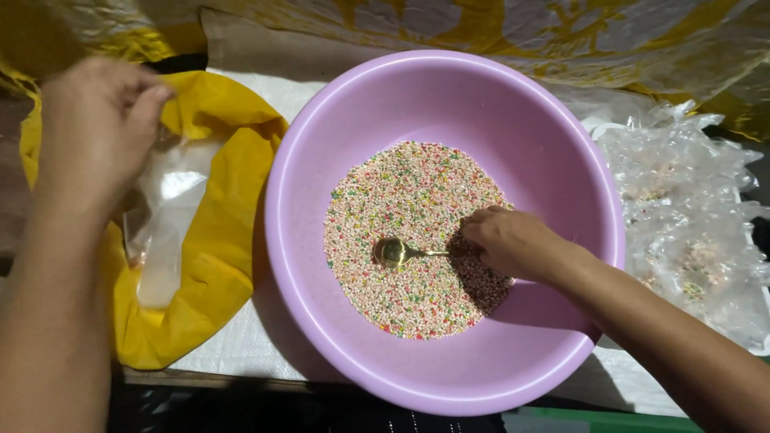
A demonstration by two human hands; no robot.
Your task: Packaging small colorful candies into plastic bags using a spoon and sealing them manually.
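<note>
A wide pink plastic basin sits in the middle, its bottom covered with tiny multicoloured sprinkle-like beads. My right hand is inside the basin, shut on the handle of a small gold spoon whose bowl rests on the beads. My left hand is at the upper left, fingers pinched on the edge of a clear plastic bag that lies in a yellow bag.
A pile of small clear packets holding beads lies to the right of the basin. A white woven sheet covers the surface; yellow-patterned plastic runs along the back. A dark edge lies at the front.
</note>
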